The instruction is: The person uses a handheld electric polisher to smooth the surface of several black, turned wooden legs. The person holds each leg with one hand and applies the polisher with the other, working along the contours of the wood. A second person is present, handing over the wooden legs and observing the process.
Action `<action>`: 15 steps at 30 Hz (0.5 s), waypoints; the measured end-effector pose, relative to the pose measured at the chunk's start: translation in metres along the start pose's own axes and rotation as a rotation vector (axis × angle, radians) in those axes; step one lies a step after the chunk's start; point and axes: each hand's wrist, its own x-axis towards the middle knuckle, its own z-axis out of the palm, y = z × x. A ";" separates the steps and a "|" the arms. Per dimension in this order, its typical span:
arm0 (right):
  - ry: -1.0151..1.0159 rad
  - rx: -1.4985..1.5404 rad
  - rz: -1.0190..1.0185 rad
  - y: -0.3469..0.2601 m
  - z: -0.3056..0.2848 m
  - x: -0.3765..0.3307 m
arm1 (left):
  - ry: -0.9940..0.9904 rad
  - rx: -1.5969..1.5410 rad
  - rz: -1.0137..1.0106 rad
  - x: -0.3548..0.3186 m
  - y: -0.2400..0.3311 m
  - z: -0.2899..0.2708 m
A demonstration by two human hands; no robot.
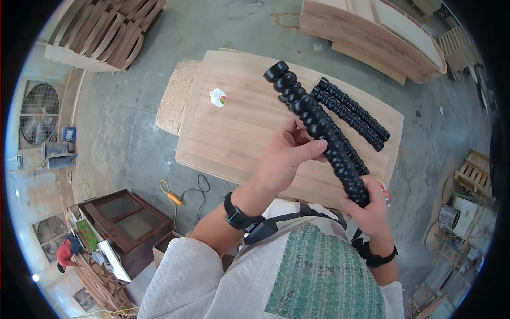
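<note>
A black bobbin-turned furniture leg (317, 125) slants across the middle of the view, raised over a wooden panel (234, 127). My left hand (284, 154) holds it around its middle, thumb on top and the other fingers partly hidden behind it. Around its near end my right hand (373, 210) is closed. Two similar black legs (357, 109) lie side by side on the panel to the right. Another black leg (351, 153) lies beneath the held one, which covers much of it. A small red and silver object (387, 198) shows beside my right hand, too hidden to name.
A white piece with a coloured mark (218, 98) lies on the panel. Curved wooden parts (101, 32) are stacked far left, and a large wooden cabinet (372, 32) stands far right. A cable with a yellow connector (174, 199) runs on the floor by a dark framed cabinet (127, 218).
</note>
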 end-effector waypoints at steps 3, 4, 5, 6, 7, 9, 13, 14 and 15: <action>0.054 0.019 -0.045 0.003 -0.014 -0.019 | -0.109 0.040 0.076 0.002 0.019 0.016; 0.067 0.025 -0.084 0.007 -0.017 -0.023 | -0.113 0.036 0.075 0.000 0.023 0.022; 0.073 0.101 -0.085 0.004 -0.018 -0.027 | -0.117 0.032 0.075 -0.003 0.025 0.028; 0.092 0.091 -0.134 0.006 -0.019 -0.029 | -0.120 0.028 0.075 -0.005 0.028 0.032; 0.111 0.083 -0.182 0.011 -0.021 -0.031 | -0.120 0.017 0.090 -0.005 0.032 0.035; 0.139 0.021 -0.258 0.017 -0.028 -0.035 | -0.117 -0.006 0.121 -0.006 0.039 0.036; 0.220 -0.008 -0.281 0.016 -0.031 -0.044 | -0.153 0.014 0.178 -0.008 0.048 0.040; 0.251 0.034 -0.264 0.016 -0.030 -0.046 | -0.151 0.008 0.170 -0.010 0.051 0.045; 0.280 0.006 -0.282 0.018 -0.030 -0.048 | -0.148 0.001 0.162 -0.011 0.053 0.050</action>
